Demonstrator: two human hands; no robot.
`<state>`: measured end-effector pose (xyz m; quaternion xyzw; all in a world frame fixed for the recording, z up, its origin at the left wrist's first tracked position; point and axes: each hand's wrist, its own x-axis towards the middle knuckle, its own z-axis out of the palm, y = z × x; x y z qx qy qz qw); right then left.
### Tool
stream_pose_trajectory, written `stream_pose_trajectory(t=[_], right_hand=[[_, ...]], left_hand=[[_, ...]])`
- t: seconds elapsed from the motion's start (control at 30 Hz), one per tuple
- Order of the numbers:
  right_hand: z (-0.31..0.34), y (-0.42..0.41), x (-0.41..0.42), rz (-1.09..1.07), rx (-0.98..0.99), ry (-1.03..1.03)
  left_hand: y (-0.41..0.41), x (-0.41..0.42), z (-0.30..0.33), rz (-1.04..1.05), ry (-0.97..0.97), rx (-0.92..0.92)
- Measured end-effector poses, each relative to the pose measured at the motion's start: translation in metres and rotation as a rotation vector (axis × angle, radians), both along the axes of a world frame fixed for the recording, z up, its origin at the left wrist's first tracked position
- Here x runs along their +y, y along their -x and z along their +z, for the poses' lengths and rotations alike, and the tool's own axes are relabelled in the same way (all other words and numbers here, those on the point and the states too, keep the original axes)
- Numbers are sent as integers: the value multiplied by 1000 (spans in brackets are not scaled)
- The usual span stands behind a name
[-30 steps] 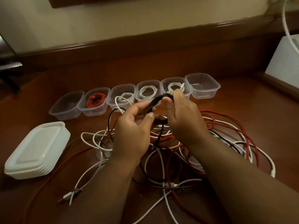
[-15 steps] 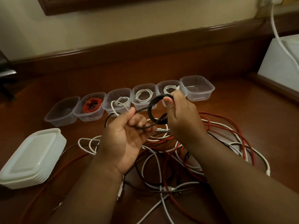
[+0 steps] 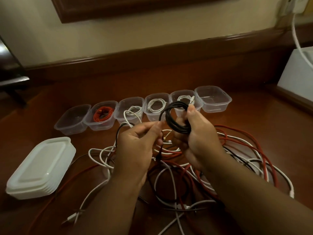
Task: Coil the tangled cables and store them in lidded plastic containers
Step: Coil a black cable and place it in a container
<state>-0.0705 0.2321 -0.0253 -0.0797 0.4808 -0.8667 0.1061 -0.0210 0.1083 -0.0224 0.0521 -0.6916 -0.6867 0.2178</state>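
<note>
My right hand [image 3: 196,133] grips a black cable coil [image 3: 174,122] of several loops, held upright above the table. My left hand [image 3: 137,145] pinches the loose black end that runs from the coil. Under both hands lies a tangle of red, white and black cables [image 3: 237,160]. Behind it stands a row of clear plastic containers: an empty one [image 3: 71,121] at far left, one with a red coil [image 3: 103,114], three with white coils [image 3: 155,106], and an empty one [image 3: 213,99] at far right. A stack of white lids [image 3: 40,167] lies at the left.
A white box [image 3: 298,77] with a white cord [image 3: 296,36] stands at the right edge. A raised wooden ledge [image 3: 152,56] runs along the back of the brown table. A dark chair [image 3: 10,78] is at far left.
My left hand slid down and left along the black cable, drawing its loose end away from the coil. The coil in my right hand stands more upright and open.
</note>
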Motion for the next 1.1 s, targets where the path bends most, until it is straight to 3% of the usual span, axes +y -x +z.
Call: stream_pose_trajectory(t=[0.1, 0.3, 0.43, 0.7, 0.87, 1.1], right_hand=[[-10, -4, -7, -181, 196, -250], [-15, -4, -7, -396, 369, -441], [-22, -2, -10, -396, 509, -586], [-17, 6, -6, -270, 400, -558], [-21, 8, -5, -235, 416, -524], [-19, 14, 1, -348, 538, -576]], left_hand=[[0, 9, -1, -89, -270, -57], [-9, 27, -6, -225, -333, -41], [-9, 30, -8, -231, -382, -79], [-6, 16, 0, -393, -805, -127], [-1, 13, -2, -330, -568, -105], [2, 5, -7, -64, 17, -146]])
